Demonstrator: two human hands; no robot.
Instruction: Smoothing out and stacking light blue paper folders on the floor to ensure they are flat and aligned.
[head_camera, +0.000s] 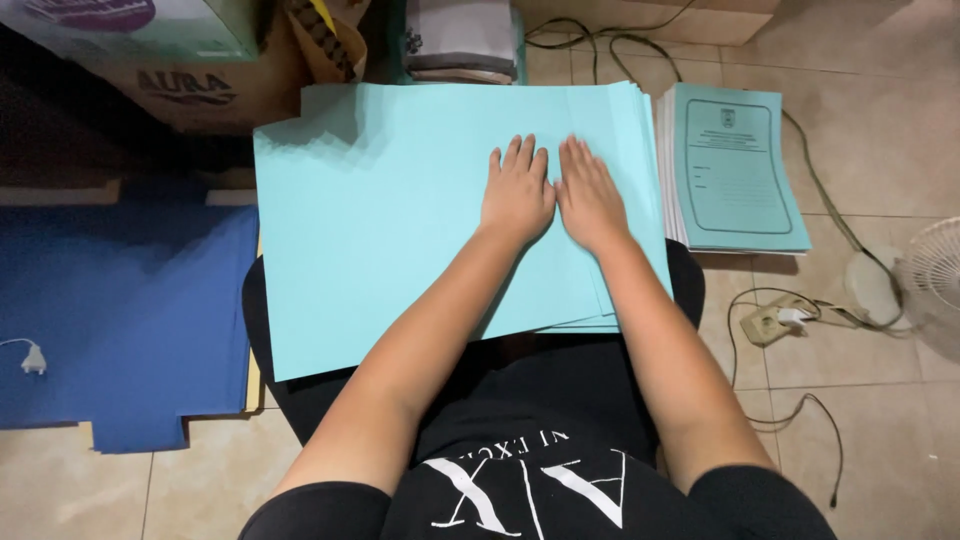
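Left hand (517, 190): lay flat, palm down, on the top sheet (400, 215); fingers straight and close together, gripping nothing.
Right hand (590, 195): lay flat just beside the left, thumbs nearly touching; fingers a little spread, pressed on the paper, holding nothing.
Top sheet: a large pale turquoise sheet, spread across the person's lap and reaching forward over the floor (880, 90); both hands rested on its right half.
Stack (625, 120): more sheets of the same colour lay under the top one, their edges showing stepped along the right and the near right corner.
Booklets (735, 165): a pile of turquoise printed covers lay just right of the stack, on the tiles.
Blue board (120, 320): a dark blue flat piece lay on the floor to the left, beside the sheets.
Boxes (190, 70): cardboard boxes stood beyond the sheets at the upper left.
Cables (800, 300): cords and a socket strip (775, 322) lay on the tiles to the right, near a white fan (935, 280) at the edge.
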